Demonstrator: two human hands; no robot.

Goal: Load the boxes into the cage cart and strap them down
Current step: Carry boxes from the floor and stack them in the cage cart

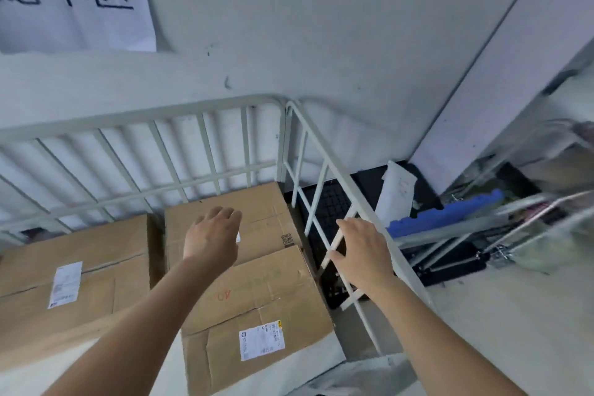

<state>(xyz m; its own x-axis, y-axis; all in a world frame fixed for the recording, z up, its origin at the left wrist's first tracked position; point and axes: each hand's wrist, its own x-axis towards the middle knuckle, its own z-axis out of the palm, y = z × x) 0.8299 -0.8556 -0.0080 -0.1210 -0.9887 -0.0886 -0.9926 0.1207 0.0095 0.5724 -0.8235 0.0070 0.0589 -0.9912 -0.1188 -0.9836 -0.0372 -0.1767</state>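
1. Head view, looking down into a white barred cage cart (pixel 141 116) that stands against a pale wall (pixel 321 26). Its back bars run from 9 o'clock to the centre. Its side rail (pixel 321 148) slants from the centre down toward 5 o'clock.
2. Three brown cardboard boxes lie inside the cart. The left box (pixel 106 254), at 8 o'clock, has a white label on top. The far box (pixel 257 206), just below centre, sits in the back corner close to the bars. The near box (pixel 273 292), at 6 o'clock, meets the far box's near edge and bears a white shipping label and a faint red mark.
3. A dark gap separates the left box from the two boxes on the right.
4. The left hand (pixel 213 238) hovers over the far box, palm down. Its fingers hang loosely curled and hold nothing. Whether they touch the cardboard cannot be told.
5. The right hand (pixel 363 254), at 4 o'clock, lies over the side rail. Its fingers are relaxed and slightly spread, the thumb points in toward the near box, and nothing is gripped.
6. Outside the side rail, at 3 o'clock, a black grid pallet (pixel 334 206) lies on the floor. A white paper sheet (pixel 397 193) leans beside it, next to a blue plastic piece (pixel 450 215). Blurred metal frames (pixel 530 212) crowd the cart's right side.
7. At 10 o'clock a paper sign (pixel 74 0) with large black handwritten characters is stuck to the wall.
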